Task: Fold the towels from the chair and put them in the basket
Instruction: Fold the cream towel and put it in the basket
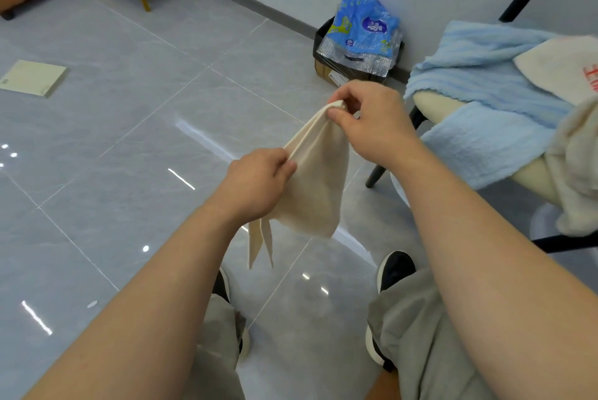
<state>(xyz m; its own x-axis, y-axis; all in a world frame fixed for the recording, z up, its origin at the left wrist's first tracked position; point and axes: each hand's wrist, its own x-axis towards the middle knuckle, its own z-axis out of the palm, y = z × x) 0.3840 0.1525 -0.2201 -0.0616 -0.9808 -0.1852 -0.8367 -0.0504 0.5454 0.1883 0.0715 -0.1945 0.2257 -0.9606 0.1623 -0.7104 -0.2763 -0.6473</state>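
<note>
Grey floor tiles [97, 141] lie open at left, a pale pad [34, 77] at their far-left edge. The left hand [259, 183] pinches the cream towel [310, 179] by one edge and the right hand [372, 121] pinches its top corner, holding it mid-air. Beyond, a dark box [321, 43] holds a blue tissue pack [362, 27], its label unreadable. At right, a blue towel [485, 92] drapes the chair [433, 105], and a white towel [556, 63] bears cut-off red writing.

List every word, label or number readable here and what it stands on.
Nothing reads clearly.
Blue plastic pack: white script in a purple oval, too blurred to read.
White towel on the chair: red print, cut off by the frame edge, unreadable.
Cardboard box under the pack: small label, too small to read.
</note>
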